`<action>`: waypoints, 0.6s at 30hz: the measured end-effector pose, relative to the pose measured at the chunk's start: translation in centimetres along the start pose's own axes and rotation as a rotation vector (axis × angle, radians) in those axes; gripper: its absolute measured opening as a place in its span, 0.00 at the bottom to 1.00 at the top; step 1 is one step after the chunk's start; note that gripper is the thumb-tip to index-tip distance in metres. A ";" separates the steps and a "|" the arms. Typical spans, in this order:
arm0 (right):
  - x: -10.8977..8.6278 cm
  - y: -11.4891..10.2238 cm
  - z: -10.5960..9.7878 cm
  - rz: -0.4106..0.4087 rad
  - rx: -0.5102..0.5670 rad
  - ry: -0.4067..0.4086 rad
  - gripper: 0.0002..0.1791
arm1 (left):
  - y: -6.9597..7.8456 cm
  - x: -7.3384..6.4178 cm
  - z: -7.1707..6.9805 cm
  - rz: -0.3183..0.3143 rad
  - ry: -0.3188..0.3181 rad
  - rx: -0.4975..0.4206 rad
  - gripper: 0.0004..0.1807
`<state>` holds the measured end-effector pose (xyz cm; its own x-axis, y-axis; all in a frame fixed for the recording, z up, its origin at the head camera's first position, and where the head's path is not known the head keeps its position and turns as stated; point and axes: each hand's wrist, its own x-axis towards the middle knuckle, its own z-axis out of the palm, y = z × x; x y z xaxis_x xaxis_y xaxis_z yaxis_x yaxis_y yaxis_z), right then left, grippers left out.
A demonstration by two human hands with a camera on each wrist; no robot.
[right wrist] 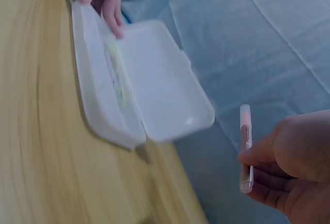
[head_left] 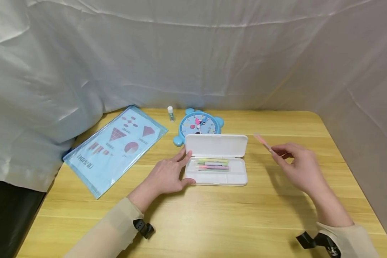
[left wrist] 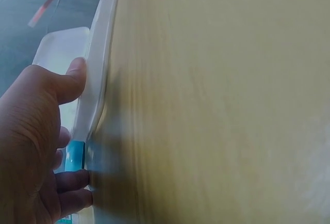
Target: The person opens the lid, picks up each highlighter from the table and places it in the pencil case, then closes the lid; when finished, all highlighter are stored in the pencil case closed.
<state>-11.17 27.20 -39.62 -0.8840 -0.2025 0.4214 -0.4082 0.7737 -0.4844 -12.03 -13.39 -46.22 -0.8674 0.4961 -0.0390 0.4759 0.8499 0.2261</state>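
Observation:
A white pencil case lies on the table with its lid raised. Several pens in yellow, pink and green tones lie in its rear compartment. My left hand holds the case's left end, thumb at the front corner and forefinger by the lid; in the left wrist view the thumb presses the case's side. To the right of the case, my right hand pinches an orange-pink highlighter pen above the table. Its clear cap points away from the fingers.
Behind the case sits a blue toy clock, partly hidden by the lid. A glue stick stands to the clock's left. On the table's left lies a blue document folder with printed charts. A grey curtain hangs along the back edge.

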 end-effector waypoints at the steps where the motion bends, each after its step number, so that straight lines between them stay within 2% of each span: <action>1: 0.2 -0.4 0.2 -0.018 0.001 0.005 0.09 | 0.0 0.0 0.0 0.001 0.000 -0.002 0.55; 4: 0.6 -1.5 0.7 -0.086 0.013 0.009 0.10 | 0.0 0.0 0.0 0.005 0.003 -0.004 0.55; 8: 1.0 -2.8 1.8 -0.155 0.086 -0.030 0.12 | -0.1 0.0 0.0 0.011 0.005 -0.002 0.55; 18: 1.4 -5.2 6.6 -0.266 0.260 -0.289 0.12 | -0.3 0.0 0.2 0.018 0.002 0.014 0.56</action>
<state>-11.78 18.92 -41.57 -0.7530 -0.5609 0.3441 -0.6402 0.5036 -0.5801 -12.16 -13.60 -46.44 -0.8592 0.5106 -0.0328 0.4932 0.8435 0.2129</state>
